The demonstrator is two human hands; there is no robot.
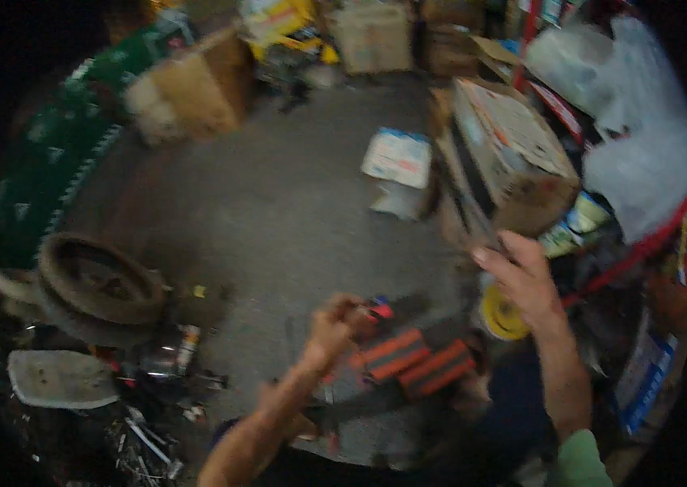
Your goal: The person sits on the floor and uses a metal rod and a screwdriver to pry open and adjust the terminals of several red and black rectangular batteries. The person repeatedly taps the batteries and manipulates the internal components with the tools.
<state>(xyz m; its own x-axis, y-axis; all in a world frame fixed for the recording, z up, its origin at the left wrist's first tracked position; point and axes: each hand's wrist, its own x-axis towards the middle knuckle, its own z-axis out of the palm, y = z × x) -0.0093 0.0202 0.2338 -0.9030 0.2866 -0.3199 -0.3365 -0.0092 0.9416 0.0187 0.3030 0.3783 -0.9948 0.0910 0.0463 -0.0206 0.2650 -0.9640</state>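
Observation:
My left hand (335,325) is closed, fingers bent, around a small object with a red and blue end (379,308); blur hides its kind. My right hand (522,276) is raised to the right, with thumb and fingers pinching the lower end of a long, thin, dark strip (473,213). The strip slants up and away in front of a worn cardboard box (514,138). Below and right of my left hand lie two orange blocks with dark bands, one (396,355) nearer the hand and another (439,369) beside it.
A yellow round thing (504,315) lies below my right hand. Tyres (100,280) are stacked at left, above a grey tray (63,379) and scattered metal parts. A white-and-blue package (398,158) stands ahead. Cardboard boxes (197,85) line the back; plastic bags (636,122) crowd the right.

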